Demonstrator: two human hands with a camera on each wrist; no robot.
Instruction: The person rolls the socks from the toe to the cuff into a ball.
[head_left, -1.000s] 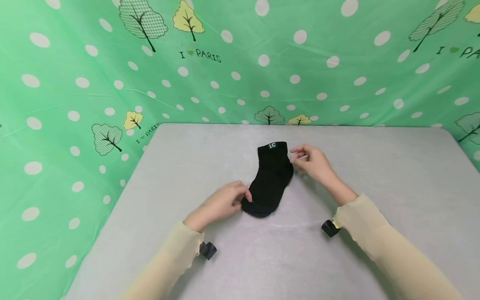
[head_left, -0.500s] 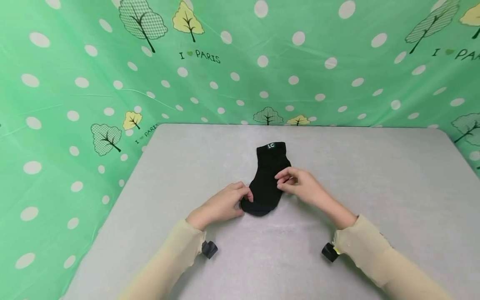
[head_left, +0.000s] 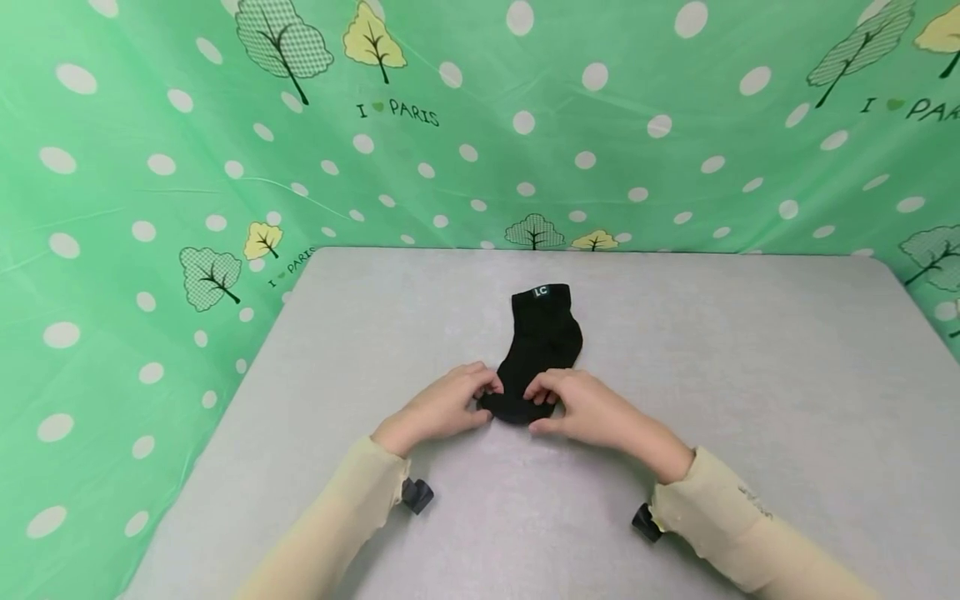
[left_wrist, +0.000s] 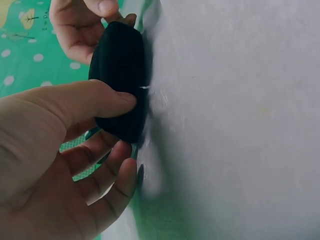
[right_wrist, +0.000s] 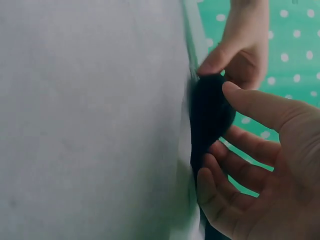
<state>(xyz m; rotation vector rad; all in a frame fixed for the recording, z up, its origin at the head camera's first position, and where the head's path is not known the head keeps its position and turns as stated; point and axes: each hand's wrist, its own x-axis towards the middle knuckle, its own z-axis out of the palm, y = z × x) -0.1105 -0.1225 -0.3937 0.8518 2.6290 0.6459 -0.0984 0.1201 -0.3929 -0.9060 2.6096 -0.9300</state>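
Note:
A black ankle sock [head_left: 542,333] lies on the grey table, its cuff with a small "LC" label pointing away from me. Its toe end is raised in a short dark fold between my two hands. My left hand [head_left: 447,404] pinches the left side of that fold; the left wrist view shows the thumb [left_wrist: 117,102] on the near face of the sock [left_wrist: 120,55] and the fingers behind. At the right side my right hand [head_left: 588,407] has curled fingers over the fold, and its thumb [right_wrist: 237,95] is at the sock's edge in the right wrist view.
The grey tabletop [head_left: 375,317] spreads around the sock on all sides. Behind and to the left hangs a green dotted cloth [head_left: 450,150] with printed trees. A small black device sits at each cuff, such as the left one [head_left: 417,496].
My right hand has come down from beside the sock's heel to the toe end. The toe has been lifted into a fold. The left hand stays nearly in place.

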